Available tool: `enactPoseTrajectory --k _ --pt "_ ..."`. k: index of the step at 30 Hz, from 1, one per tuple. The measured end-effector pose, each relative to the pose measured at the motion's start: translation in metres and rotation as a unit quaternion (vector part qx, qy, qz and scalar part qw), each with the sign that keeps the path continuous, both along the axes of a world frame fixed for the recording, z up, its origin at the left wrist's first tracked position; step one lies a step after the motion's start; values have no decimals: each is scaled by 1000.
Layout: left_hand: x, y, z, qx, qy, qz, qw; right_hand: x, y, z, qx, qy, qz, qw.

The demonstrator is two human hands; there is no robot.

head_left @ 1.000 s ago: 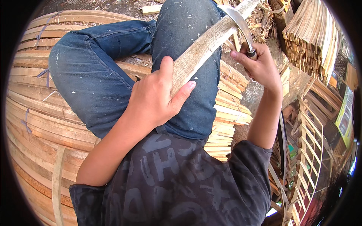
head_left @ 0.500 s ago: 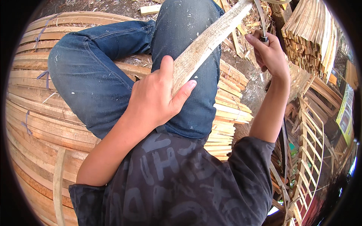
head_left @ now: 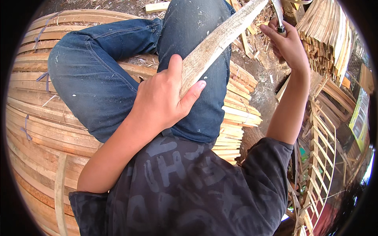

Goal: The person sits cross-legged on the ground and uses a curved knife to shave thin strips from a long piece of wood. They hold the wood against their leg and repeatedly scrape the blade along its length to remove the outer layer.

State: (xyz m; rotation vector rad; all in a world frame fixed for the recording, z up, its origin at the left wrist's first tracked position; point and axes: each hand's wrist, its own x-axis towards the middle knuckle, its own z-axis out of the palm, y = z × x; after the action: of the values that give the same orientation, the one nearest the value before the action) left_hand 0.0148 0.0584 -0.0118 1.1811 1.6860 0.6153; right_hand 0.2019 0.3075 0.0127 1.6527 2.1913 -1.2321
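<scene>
While left hand [head_left: 165, 98] clamps wooden slat [head_left: 220, 39], right hand [head_left: 289, 45] fingers gripping knife [head_left: 278, 11], yellow-green sign [head_left: 360, 118] far right.

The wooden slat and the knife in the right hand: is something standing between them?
Nothing visible does. The right hand holds the knife beside the upper end of the wooden slat, with only open air between them. The left hand grips the slat's lower end, away from the blade.

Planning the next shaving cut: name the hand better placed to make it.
Right, probably. The right hand grips the blade beside the wooden strip's far end; the left hand clamps its near end.
</scene>
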Motion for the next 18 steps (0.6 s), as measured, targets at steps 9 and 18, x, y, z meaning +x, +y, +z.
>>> enactPoseTrajectory --k 9,18 --pt "-3 0 -1 2 10 -2 1000 -10 -24 4 -105 25 53 993" --pt "-5 -3 -3 3 3 1 1000 -5 -26 8 -212 87 168 959"
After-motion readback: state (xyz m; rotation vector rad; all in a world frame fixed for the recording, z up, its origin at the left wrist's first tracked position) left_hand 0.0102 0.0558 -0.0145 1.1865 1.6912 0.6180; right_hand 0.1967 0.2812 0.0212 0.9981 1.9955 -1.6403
